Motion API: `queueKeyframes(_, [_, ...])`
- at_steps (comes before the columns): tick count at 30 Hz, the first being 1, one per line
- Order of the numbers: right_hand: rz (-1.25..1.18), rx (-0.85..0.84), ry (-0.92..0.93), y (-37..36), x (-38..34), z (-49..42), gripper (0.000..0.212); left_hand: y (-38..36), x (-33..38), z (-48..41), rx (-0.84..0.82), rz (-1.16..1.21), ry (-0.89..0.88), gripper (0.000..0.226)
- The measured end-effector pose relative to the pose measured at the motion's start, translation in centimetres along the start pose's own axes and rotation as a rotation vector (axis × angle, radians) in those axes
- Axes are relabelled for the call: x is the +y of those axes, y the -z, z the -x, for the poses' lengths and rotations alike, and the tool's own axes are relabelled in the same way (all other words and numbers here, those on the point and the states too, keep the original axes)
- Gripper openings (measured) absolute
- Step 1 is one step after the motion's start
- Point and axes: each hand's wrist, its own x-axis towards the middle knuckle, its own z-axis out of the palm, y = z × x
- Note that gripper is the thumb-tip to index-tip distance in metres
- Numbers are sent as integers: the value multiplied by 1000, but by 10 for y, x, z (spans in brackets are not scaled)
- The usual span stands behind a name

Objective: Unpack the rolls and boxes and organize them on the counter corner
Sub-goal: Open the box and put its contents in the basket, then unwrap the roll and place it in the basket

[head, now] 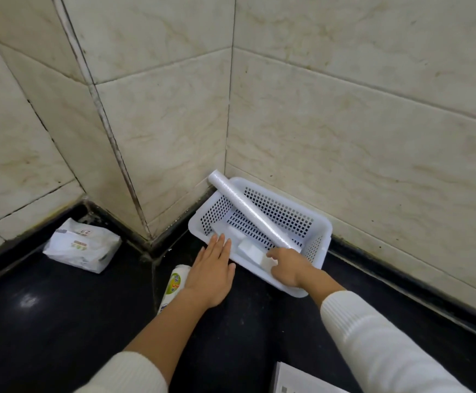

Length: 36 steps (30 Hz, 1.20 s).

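Observation:
A white perforated plastic basket stands in the corner of the black counter. A long white roll leans across it, its far end over the rim against the wall. Small white boxes lie in the basket's bottom. My right hand reaches inside and closes its fingers around one white box. My left hand lies flat with fingers together on the basket's near rim. Under my left wrist a shorter roll with a green and yellow label lies on the counter.
A white soft pack of tissues lies on the counter to the left by the wall. Tiled walls close in the corner behind and to the right. A white sheet or box corner shows at the bottom edge.

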Motion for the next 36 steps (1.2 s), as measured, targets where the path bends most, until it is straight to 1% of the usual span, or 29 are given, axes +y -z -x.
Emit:
queueKeyframes(2, [-40, 65, 59, -1, -7, 5, 53, 5, -4, 14, 71, 71, 30, 61])
queueKeyframes(5, [-66, 184, 162, -6, -24, 14, 48, 11, -19, 44, 192, 202, 133, 59])
queueKeyframes(8, [-142, 324, 274, -20, -49, 25, 37, 16, -40, 80, 250, 331, 267, 53])
queueKeyframes(10, [-189, 350, 328, -35, -67, 33, 30, 17, -54, 102, 262, 368, 372, 49])
queueKeyframes(12, [-233, 278, 338, -54, -85, 39, 29, 16, -65, 122, 253, 385, 458, 46])
queueKeyframes(14, [-256, 166, 315, -77, -98, 43, 30, 10, -71, 142, 219, 409, 504, 43])
queueKeyframes(16, [-275, 62, 261, -102, -106, 46, 30, 1, -74, 162, 193, 454, 549, 43])
queueKeyframes(18, [-319, -8, 198, -126, -111, 51, 28, -9, -77, 180, 182, 521, 597, 41])
queueKeyframes(20, [-396, -42, 128, -145, -117, 55, 27, -15, -77, 195, 142, 598, 632, 30])
queueKeyframes(22, [-507, -67, 49, -158, -124, 57, 30, -14, -76, 203, 79, 703, 641, 13])
queueKeyframes(24, [-594, -79, -22, -166, -131, 59, 30, -12, -75, 207, 43, 808, 652, 18])
queueKeyframes(26, [-622, -72, -63, -171, -133, 59, 32, -10, -72, 210, 42, 895, 649, 10])
queueKeyframes(28, [-635, -51, -98, -170, -133, 62, 34, -9, -69, 210, 79, 935, 634, 3])
queueKeyframes(30, [-663, -11, -129, -166, -130, 64, 35, -8, -65, 210, 112, 956, 619, 7])
queueKeyframes(32, [-738, 10, -169, -158, -128, 68, 39, -5, -59, 210, 73, 985, 580, 24])
queueKeyframes(34, [-834, -16, -214, -151, -126, 71, 46, -7, -54, 212, -7, 904, 477, 41])
queueKeyframes(35, [-845, -32, -224, -149, -125, 72, 49, -9, -51, 213, -49, 829, 414, 42])
queueKeyframes(36, [-824, -38, -220, -147, -124, 72, 50, -12, -49, 213, -91, 749, 353, 37])
